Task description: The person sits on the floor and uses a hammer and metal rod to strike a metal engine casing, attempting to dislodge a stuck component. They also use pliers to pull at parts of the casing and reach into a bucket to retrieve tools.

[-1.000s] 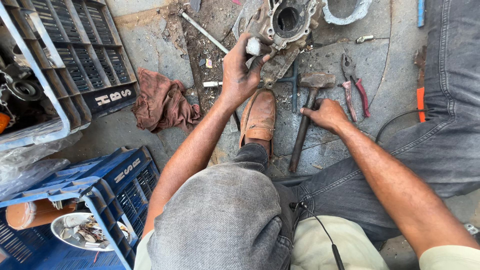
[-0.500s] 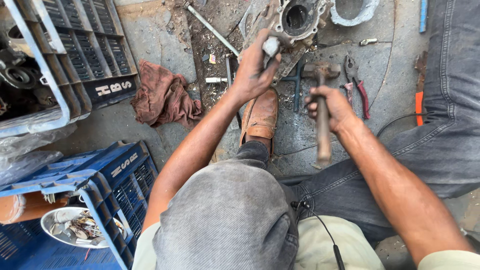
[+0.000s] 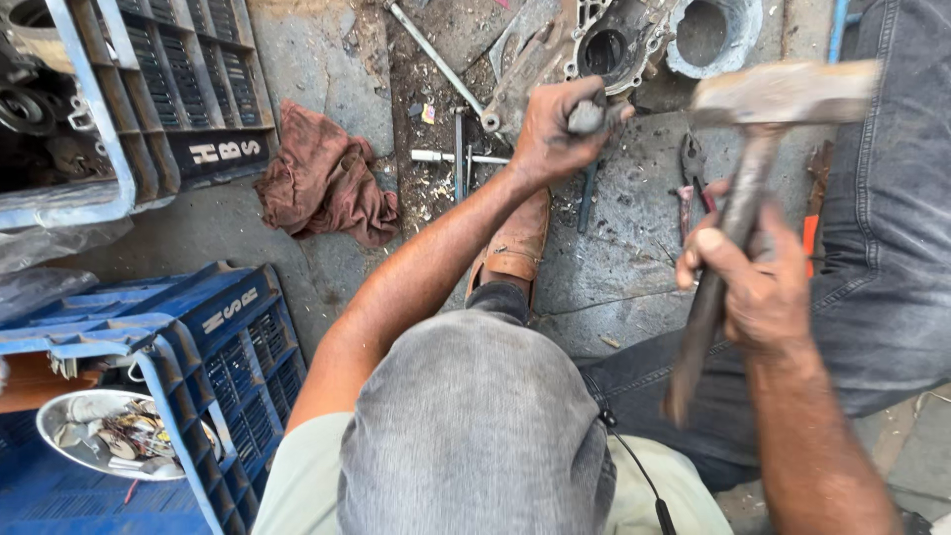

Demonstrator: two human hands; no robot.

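The dirty concrete floor [image 3: 327,59] is the biggest thing here, grey and stained with oil. On it at the lower left stands a blue plastic crate [image 3: 213,327], and a second blue crate [image 3: 149,89] sits at the upper left with dark metal parts inside. A round metal bowl [image 3: 69,416] full of small bits rests in the near crate. A crumpled red rag [image 3: 322,183] lies on the floor between the two crates. At the top sits a grey metal engine case [image 3: 619,40] with round holes in it. The person's brown shoe [image 3: 515,243] is planted just below it.

The right hand [image 3: 758,287] grips a hammer [image 3: 743,198] by its long handle, fingers wrapped tight around it. The hammer's head is up high and looks blurry, above the floor and to the right of the engine case. The left hand [image 3: 555,129] has its fingers closed around a short grey metal punch [image 3: 586,117], held right against the engine case. Pliers [image 3: 690,183] with reddish handles lie on the floor near the hammer, and a thin metal rod [image 3: 436,59] lies left of the case.
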